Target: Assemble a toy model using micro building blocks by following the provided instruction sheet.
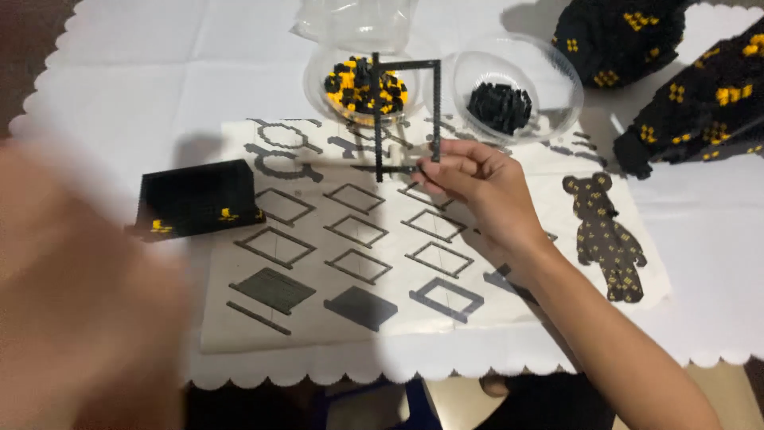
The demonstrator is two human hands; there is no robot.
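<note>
Right hand (477, 187) pinches the lower corner of a thin black brick frame (406, 119), held upright at 12 o'clock before two clear bowls (517, 56). The frame is judged light and fragile; grip at corners. Left hand (79, 302) is blurred; its grasp cannot be told.

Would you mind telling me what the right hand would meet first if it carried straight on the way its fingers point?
Likely the clear bowl of black and yellow bricks. The right hand points up-left, pinching a thin black brick frame that already overlaps that bowl; heights are unclear.
</note>
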